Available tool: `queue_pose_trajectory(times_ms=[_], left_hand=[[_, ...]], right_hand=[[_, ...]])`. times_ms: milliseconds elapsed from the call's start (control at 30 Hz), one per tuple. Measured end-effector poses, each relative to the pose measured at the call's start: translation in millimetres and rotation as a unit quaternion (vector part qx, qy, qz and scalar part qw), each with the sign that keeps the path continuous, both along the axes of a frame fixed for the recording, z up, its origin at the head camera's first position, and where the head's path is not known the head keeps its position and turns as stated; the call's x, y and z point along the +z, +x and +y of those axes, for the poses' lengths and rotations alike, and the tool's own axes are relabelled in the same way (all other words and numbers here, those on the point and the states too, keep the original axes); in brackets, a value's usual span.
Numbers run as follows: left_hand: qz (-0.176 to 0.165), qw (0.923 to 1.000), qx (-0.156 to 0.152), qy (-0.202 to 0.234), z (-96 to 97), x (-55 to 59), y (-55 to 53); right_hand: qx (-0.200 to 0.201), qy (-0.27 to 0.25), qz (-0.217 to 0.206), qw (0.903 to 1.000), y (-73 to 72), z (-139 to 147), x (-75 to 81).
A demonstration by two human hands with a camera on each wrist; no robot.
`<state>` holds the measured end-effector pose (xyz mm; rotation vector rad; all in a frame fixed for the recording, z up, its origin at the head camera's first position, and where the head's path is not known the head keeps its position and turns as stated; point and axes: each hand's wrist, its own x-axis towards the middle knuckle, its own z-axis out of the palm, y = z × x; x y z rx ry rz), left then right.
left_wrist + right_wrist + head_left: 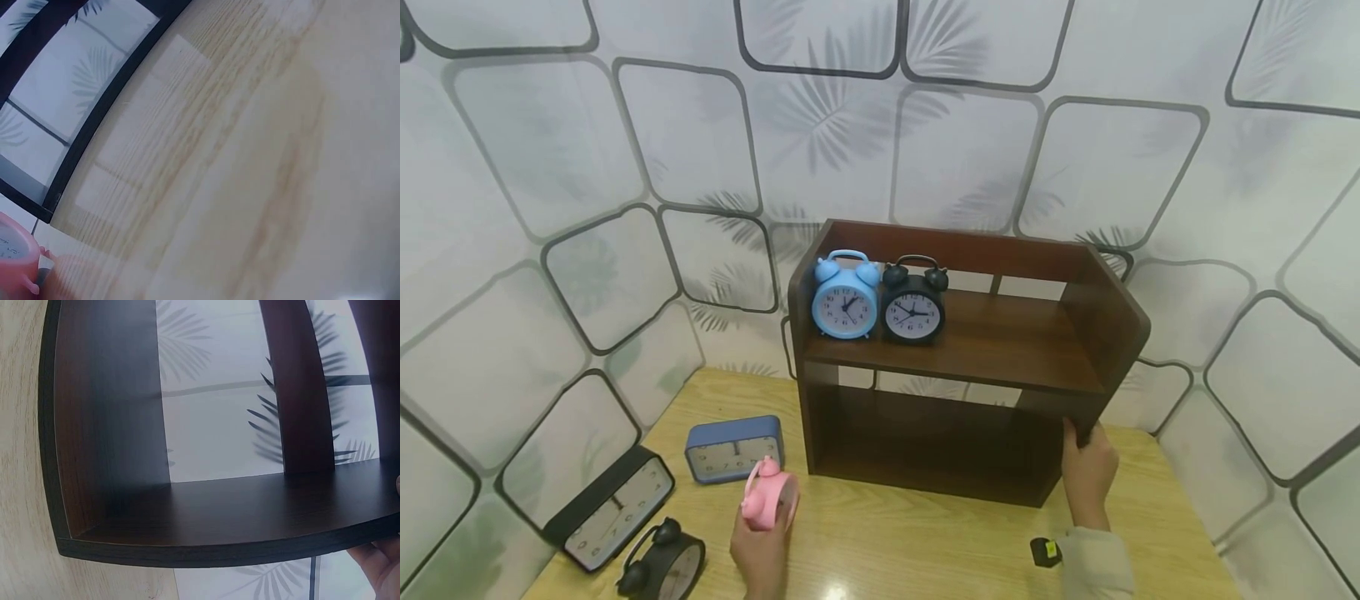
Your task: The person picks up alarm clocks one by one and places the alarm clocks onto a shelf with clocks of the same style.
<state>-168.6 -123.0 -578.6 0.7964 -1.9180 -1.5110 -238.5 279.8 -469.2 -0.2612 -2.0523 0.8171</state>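
Note:
A small pink twin-bell alarm clock (767, 498) is in my left hand (762, 554), which grips it above the table, left of the dark brown wooden shelf (1000, 337). In the left wrist view, part of the pink clock (14, 262) shows in the lower corner; that hand is out of sight there. My right hand (1088, 477) grips the front edge of the shelf's right side panel, and its fingers (378, 565) show at the right in the right wrist view. A light blue twin-bell clock (846, 308) and a black one (913, 310) stand side by side on the upper shelf, at its left.
On the wooden table (880, 542) at the left are a blue rectangular clock (734, 450), a black rectangular clock (613, 510) and a black twin-bell clock (664, 567). A small black object with a yellow mark (1043, 552) lies beside my right sleeve. Patterned wall coverings rise behind.

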Motion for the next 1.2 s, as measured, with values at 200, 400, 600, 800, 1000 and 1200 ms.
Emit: queue_pose_trajectory(times_ms=[200,400,600,800,1000,1200], left_hand=[[-0.001,0.9999,-0.014,0.004,-1.6,1.9,-1.7],[-0.011,0.9991,-0.027,-0.03,-4.4,6.5,-3.7],[-0.029,0.995,-0.055,-0.078,-9.7,15.4,-3.2],[-0.031,0.9888,-0.091,-0.114,-14.4,27.6,-3.5],[-0.022,0.9812,-0.121,-0.149,-16.5,40.0,-5.5],[-0.022,0.9741,-0.181,-0.134,-21.0,52.0,-6.8]], right_hand=[[-0.006,0.003,0.003,1.0,-1.0,0,0.6],[-0.005,0.005,0.01,0.9999,-0.4,-1,1.1],[-0.003,0.001,0.007,1.0,-0.5,-2,0.0],[-0.005,-0.001,0.004,1.0,1.2,-1,0.2],[-0.006,-0.002,-0.001,1.0,1.5,0,0.3],[-0.009,0.0,-0.003,1.0,1.6,0,0.7]])
